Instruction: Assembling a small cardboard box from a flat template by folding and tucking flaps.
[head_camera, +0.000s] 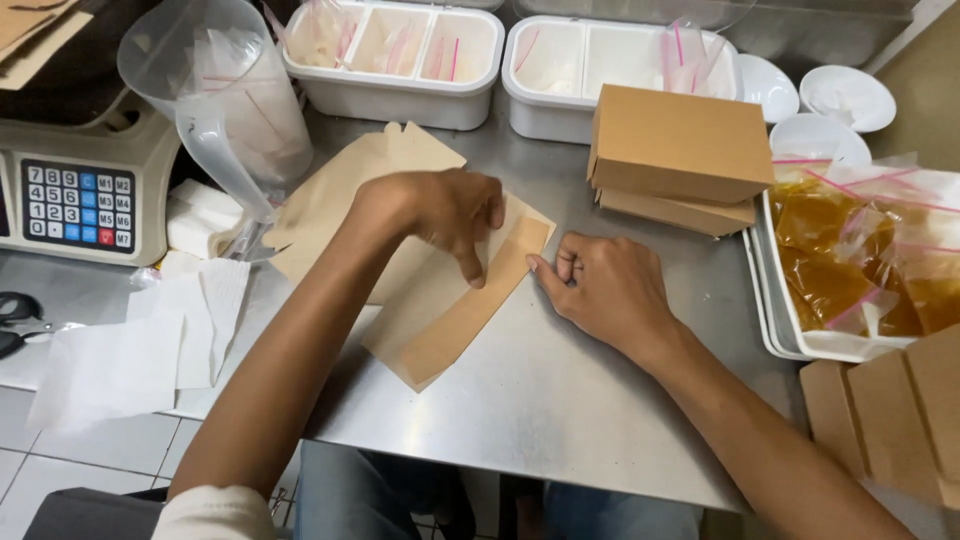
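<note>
A flat, unfolded brown cardboard box blank (440, 300) lies on the steel table (560, 400). My left hand (445, 215) rests on top of it, fingers bent down and pressing a long side flap. My right hand (600, 285) sits just right of the blank, its fingertips touching the flap's edge. Neither hand lifts anything off the table.
Two folded brown boxes (680, 155) are stacked at the back right. A tray of sauce bags (870, 260) stands right, more flat blanks (890, 410) below it. White tubs (395, 60), small bowls (850, 95), a clear jug (230, 100), a scale (85, 190), napkins (150, 340) and scissors (15, 320) stand around.
</note>
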